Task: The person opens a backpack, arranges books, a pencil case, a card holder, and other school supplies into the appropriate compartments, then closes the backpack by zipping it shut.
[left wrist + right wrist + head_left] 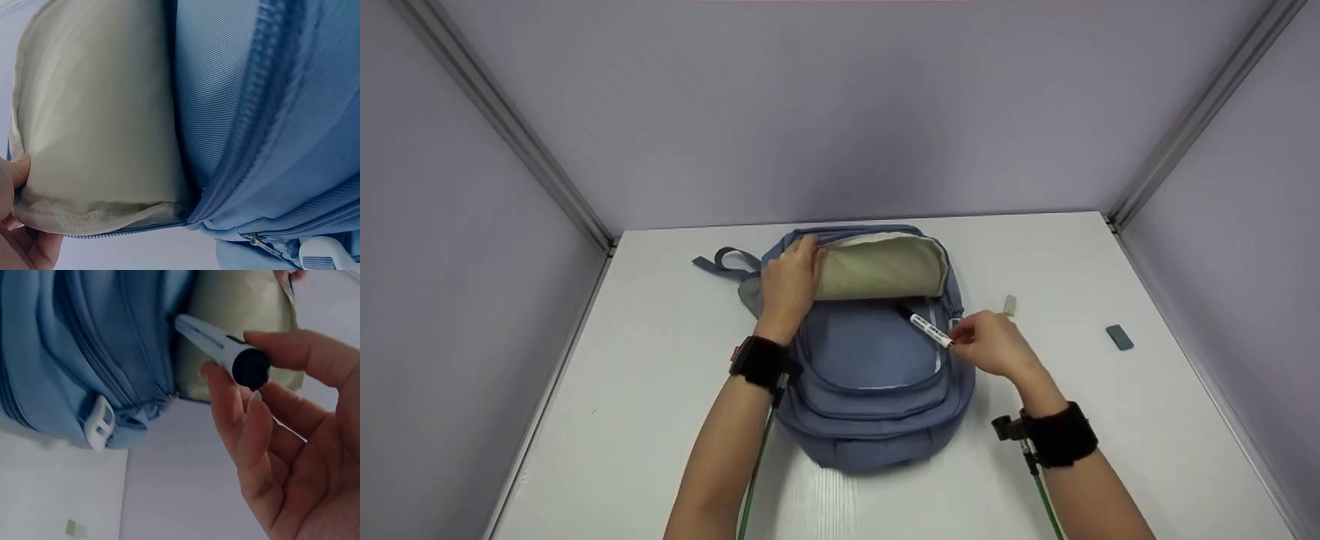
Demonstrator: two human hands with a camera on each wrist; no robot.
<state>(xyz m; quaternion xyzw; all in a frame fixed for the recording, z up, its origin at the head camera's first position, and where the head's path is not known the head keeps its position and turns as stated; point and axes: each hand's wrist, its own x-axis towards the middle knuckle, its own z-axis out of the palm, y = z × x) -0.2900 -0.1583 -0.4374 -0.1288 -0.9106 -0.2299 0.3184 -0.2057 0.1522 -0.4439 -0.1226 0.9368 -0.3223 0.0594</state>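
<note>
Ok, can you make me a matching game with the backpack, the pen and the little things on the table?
Things:
1. backpack
2. marker pen
3. left hand
4. dark grey block

Places or states:
A. lies alone on the white table, far to the right
B. pinched by the right hand, tip pointing into the bag's opening
C. holds the beige-lined flap open
D. blue, lying flat in the middle of the table

Pairs: 1-D, 2-B, 3-C, 4-A
</note>
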